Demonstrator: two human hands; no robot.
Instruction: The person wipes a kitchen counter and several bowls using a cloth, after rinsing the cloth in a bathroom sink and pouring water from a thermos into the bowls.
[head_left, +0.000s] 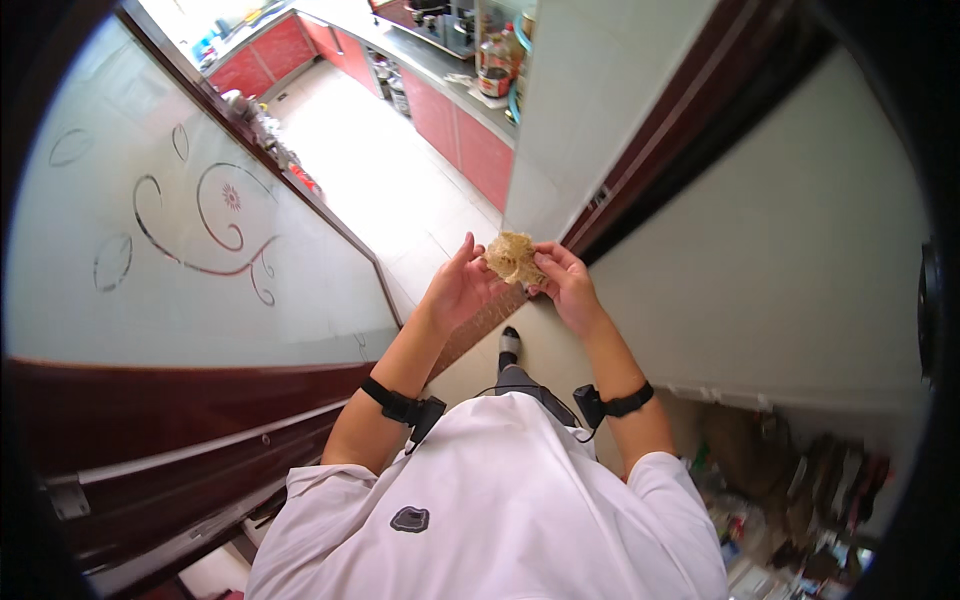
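A crumpled, tan, fibrous piece (512, 257), whose exact kind I cannot tell, is held up in front of me at chest height. My right hand (564, 279) pinches its right edge between thumb and fingers. On its left side is my left hand (465, 283), palm turned up and fingers apart, with the fingertips close to the piece; whether they touch it is unclear. Black straps with small black boxes circle both forearms. Below the hands, one foot in a grey and black sock (510, 341) shows on the tiled floor.
A frosted glass sliding door (195, 225) with a scroll pattern stands at left. Ahead, beyond the floor threshold (476, 326), lies a kitchen with red cabinets (427, 112) and bottles (495, 67) on the counter. A large pale panel (750, 247) is at right, with assorted items low behind it.
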